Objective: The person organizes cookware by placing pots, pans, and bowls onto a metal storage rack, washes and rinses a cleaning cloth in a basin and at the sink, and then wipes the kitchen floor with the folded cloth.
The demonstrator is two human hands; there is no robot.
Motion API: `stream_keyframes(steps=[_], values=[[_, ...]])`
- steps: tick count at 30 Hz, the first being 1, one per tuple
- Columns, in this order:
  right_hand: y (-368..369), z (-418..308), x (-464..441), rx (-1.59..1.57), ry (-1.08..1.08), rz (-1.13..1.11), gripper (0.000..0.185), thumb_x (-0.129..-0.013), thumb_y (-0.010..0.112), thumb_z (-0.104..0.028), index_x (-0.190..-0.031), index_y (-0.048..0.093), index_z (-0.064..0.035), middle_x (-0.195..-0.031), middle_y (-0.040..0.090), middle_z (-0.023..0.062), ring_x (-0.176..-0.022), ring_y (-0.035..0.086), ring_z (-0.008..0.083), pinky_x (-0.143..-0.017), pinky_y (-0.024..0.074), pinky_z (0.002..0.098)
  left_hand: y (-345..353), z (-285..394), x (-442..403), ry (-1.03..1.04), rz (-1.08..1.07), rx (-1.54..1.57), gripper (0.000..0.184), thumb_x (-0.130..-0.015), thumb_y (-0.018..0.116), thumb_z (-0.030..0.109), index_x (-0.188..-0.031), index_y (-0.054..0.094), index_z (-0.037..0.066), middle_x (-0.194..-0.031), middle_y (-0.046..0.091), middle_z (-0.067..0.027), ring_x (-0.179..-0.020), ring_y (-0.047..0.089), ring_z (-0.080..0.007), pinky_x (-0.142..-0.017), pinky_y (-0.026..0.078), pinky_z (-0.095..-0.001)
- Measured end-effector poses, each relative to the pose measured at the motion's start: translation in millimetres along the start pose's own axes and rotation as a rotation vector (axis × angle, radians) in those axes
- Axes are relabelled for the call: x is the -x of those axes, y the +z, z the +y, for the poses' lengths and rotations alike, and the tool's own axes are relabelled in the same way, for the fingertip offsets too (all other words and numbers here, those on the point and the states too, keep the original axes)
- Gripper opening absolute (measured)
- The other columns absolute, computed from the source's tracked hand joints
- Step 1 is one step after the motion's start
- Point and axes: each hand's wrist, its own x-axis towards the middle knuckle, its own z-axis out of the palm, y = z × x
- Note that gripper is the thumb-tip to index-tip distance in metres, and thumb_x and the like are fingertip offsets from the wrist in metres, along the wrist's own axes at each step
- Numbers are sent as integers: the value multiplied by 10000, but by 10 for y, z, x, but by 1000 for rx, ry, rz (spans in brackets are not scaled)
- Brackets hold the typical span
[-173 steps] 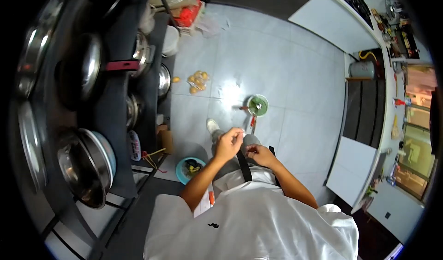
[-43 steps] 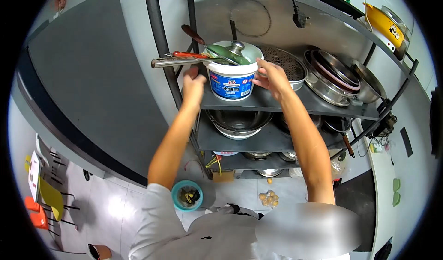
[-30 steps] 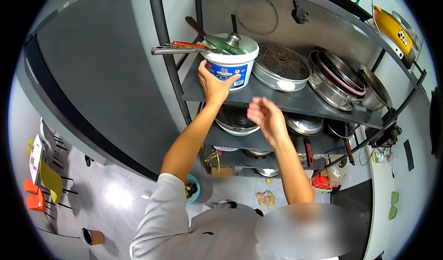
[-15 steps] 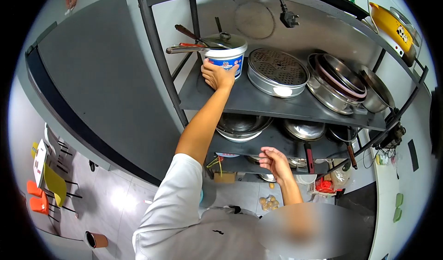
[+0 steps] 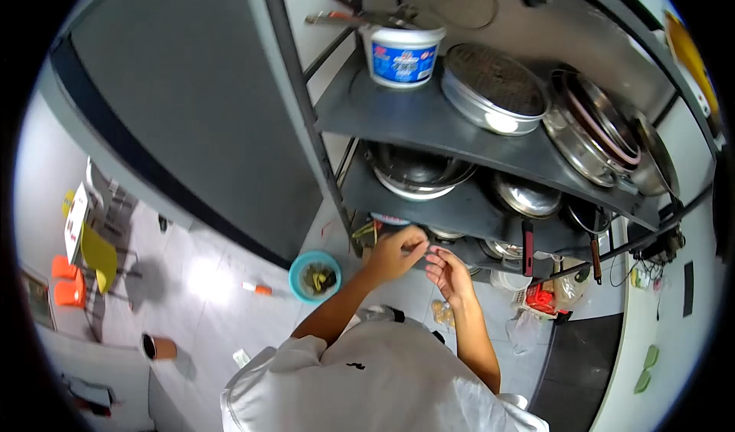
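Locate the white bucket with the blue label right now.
Head view, upper left of center: the white bucket stands at the left end of a dark shelf, between the rack post and the round metal steamer.

The person has on a big, loose white shirt (image 5: 398, 378) with short sleeves (image 5: 306, 345). It looks a bit shiny and has soft folds. A tiny black squiggle (image 5: 355, 366) sits on the front. Both hands are bare.

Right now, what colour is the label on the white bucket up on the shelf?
The label on the white bucket is mostly blue; the head view shows it.
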Motion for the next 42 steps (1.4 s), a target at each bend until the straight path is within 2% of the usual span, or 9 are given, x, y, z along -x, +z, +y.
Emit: stream_keyframes(steps=[3,6,15,21,23,30,33,37,42], values=[[-28,321,-128,26,147,-25,293,-996,542,-207,-1214,607,-22,-976,698,79,-771,680,158,-698,565,282,42,-417,905,-322,113,18,176,-867,726,107,-1015,654,44,-896,688,-96,-805,678,-165,-723,532,-302],[-22,660,-197,80,316,-43,304,-958,594,-243,-1200,620,-60,-945,690,38,-765,652,147,-725,529,286,-46,-777,1833,-470,263,-125,250,-801,733,71,-1041,666,58,-932,663,-89,-833,663,-236,-728,536,-338],[65,2038,-178,353,866,-142,288,-933,626,-261,-1182,640,-115,-977,675,10,-792,635,149,-729,531,303,-111,-104,2866,-686,616,-145,174,-806,713,12,-977,681,23,-843,709,-106,-760,705,-228,-681,539,-313],[394,2763,-130,425,977,-182,276,-933,616,-259,-1174,644,-127,-969,673,2,-773,622,153,-694,523,312,-303,-250,3387,-665,575,-293,133,-829,712,73,-958,692,52,-846,722,-103,-744,692,-281,-671,543,-353],[426,3019,-169,430,991,-88,246,-924,622,-248,-1137,652,-130,-958,668,2,-768,608,155,-681,503,304,-461,-276,3502,-659,530,-309,97,-847,717,78,-935,685,51,-874,721,-111,-762,697,-264,-675,545,-338],[235,3738,-584,297,858,182,172,-881,665,-220,-1025,648,-130,-885,651,8,-755,578,152,-654,454,286,-1210,-488,3898,-655,333,-232,175,-877,647,172,-1042,662,114,-832,720,-104,-767,683,-333,-679,517,-453],[229,4023,-621,275,733,377,111,-866,686,-187,-934,645,-109,-867,642,-1,-733,558,141,-635,466,280,-1813,-614,4315,-708,156,-294,176,-914,633,147,-1084,657,113,-884,734,-92,-812,699,-322,-712,537,-429],[214,4591,-378,177,623,433,162,-872,690,-181,-996,632,-94,-864,642,34,-711,580,153,-607,484,289,-2556,-825,4954,-766,31,-332,276,-867,618,101,-1139,649,137,-898,735,-82,-844,699,-314,-725,535,-425],[946,5233,370,810,560,331,238,-930,620,-179,-1129,644,-51,-872,661,45,-702,609,129,-591,487,247,-3233,-928,5518,-875,6,-352,409,-818,575,-8,-1189,630,156,-935,748,-70,-875,708,-307,-726,541,-418]])
